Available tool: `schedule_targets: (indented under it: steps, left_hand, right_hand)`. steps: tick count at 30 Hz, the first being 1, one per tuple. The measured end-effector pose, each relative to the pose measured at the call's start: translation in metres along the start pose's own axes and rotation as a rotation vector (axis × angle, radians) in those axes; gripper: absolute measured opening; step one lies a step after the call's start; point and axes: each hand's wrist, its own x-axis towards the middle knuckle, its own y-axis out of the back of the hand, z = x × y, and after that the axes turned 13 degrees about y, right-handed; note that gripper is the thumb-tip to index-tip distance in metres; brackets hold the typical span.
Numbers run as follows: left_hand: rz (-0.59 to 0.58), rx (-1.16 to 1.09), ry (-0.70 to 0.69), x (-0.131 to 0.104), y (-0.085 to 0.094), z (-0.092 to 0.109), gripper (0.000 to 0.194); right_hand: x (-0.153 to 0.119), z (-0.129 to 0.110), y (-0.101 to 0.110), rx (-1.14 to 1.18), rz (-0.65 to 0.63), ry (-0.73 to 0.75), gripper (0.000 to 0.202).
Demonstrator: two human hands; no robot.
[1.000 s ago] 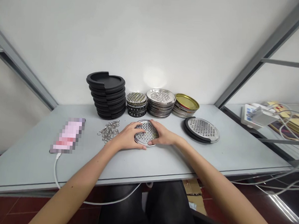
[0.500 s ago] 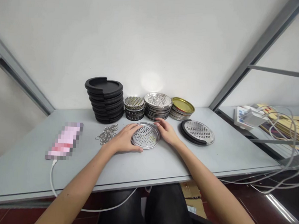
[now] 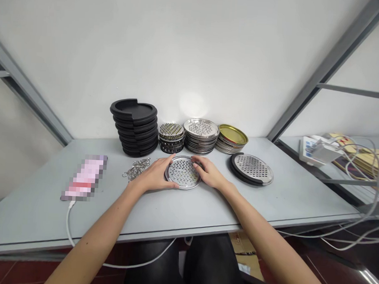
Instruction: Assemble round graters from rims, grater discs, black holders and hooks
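Observation:
A round metal grater disc (image 3: 184,173) with a shiny rim lies flat on the desk in front of me. My left hand (image 3: 156,174) curves around its left edge, fingers at the far side and thumb at the near rim. On the opposite side, my right hand (image 3: 208,172) has its fingertips on the disc's right edge, some of them over the top. A loose pile of small metal rings (image 3: 137,169) lies just left of my left hand. To the right sits a grater disc in a black holder (image 3: 252,167).
Along the wall stand a stack of black round holders (image 3: 134,130), small spiked grater discs (image 3: 170,136), larger grater discs (image 3: 201,136) and gold-coloured lids (image 3: 232,138). A phone (image 3: 85,177) with a white cable lies left. A power strip (image 3: 316,150) with cables is at the right.
My right hand has moved left and now reaches over the grater disc's right edge. My left hand has closed in a little around the left rim.

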Motion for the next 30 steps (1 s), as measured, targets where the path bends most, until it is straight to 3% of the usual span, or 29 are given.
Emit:
schedule_targets:
  steps: [6, 30]
  left_hand:
    - [-0.035, 0.044, -0.046, 0.0005, -0.0013, -0.0033, 0.104]
    - [-0.042, 0.089, -0.046, 0.0009, -0.0049, -0.0046, 0.107]
  right_hand:
    - [0.0007, -0.0028, 0.0029, -0.013, -0.056, 0.011, 0.035]
    - [0.0016, -0.0081, 0.0070, -0.030, -0.064, 0.028, 0.028]
